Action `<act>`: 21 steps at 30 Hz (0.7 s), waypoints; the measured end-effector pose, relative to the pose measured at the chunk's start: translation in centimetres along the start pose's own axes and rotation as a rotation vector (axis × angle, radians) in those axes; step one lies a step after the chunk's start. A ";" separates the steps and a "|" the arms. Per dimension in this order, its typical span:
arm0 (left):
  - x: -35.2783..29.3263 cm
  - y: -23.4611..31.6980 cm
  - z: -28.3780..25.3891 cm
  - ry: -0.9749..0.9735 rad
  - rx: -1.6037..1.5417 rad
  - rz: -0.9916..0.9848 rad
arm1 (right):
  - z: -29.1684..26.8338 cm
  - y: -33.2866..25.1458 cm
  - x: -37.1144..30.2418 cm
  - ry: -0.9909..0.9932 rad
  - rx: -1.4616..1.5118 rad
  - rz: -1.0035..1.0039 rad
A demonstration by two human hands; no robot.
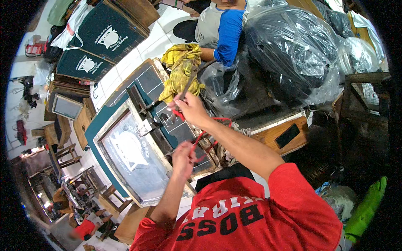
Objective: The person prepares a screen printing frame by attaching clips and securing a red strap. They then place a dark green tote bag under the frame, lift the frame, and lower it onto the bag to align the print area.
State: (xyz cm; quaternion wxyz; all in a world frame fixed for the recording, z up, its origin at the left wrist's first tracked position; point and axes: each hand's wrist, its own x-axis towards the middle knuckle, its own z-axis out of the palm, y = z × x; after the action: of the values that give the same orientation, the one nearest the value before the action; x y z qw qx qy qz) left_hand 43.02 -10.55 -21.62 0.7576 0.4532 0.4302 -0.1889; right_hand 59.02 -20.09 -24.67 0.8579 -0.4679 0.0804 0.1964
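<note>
A thin red cord [204,134] runs in loops between my hands. My left hand [183,158] is closed on it beside the printing frame. My right hand [191,109] is closed around the lower end of a dark rod [193,77], and a red piece of the cord shows beneath its fingers. To the left lies a wooden-framed printing screen [125,154] with a pale emblem on its mesh. Dark metal hinge clamps [161,136] join it to the board, between the screen and my hands. A stained yellow cloth [180,69] lies just beyond my right hand.
Across the bench sits a person in a grey and blue shirt [229,35]. A big plastic-wrapped bundle [293,50] fills the far right. Dark green printed boards [106,35] lean at the far left. A wooden board [274,138] is right of my arms; more people work at lower left.
</note>
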 end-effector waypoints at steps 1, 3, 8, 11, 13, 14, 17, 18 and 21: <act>-0.8 -1.4 0.2 -0.038 -0.014 -0.121 | -0.7 -0.6 -1.6 -0.014 -0.026 -0.104; -2.7 -3.7 0.9 -0.163 0.011 -0.197 | -2.5 -3.3 -5.1 0.006 0.021 -0.137; -5.3 -3.5 3.2 -0.264 -0.028 -0.222 | -10.2 -17.5 -9.7 0.148 -0.292 0.099; -5.7 -0.7 3.5 -0.335 -0.152 -0.244 | -10.6 -20.3 -7.5 0.092 -0.491 0.056; -5.7 1.1 3.3 -0.322 -0.166 -0.202 | -9.3 -19.2 -4.9 -0.005 -0.727 -0.006; -5.7 1.8 3.4 -0.288 -0.208 -0.177 | -8.7 -18.5 -3.3 -0.106 -0.805 -0.099; -6.1 3.1 3.3 -0.243 -0.064 -0.036 | -6.9 -15.0 1.7 -0.115 -1.477 -0.565; -6.3 3.4 3.1 -0.244 -0.020 -0.011 | -6.8 -14.3 2.7 -0.202 -1.467 -0.669; -6.4 3.8 2.8 -0.141 -0.018 0.111 | -6.8 -13.2 5.2 -0.362 -1.623 -0.696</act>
State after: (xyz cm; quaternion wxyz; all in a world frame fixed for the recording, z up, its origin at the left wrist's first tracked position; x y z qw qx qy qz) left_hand 43.36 -11.61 -13.73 0.7992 0.4551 0.3518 -0.1744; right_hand 69.46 -30.83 -19.89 0.2741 -0.8896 -0.3653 -0.0073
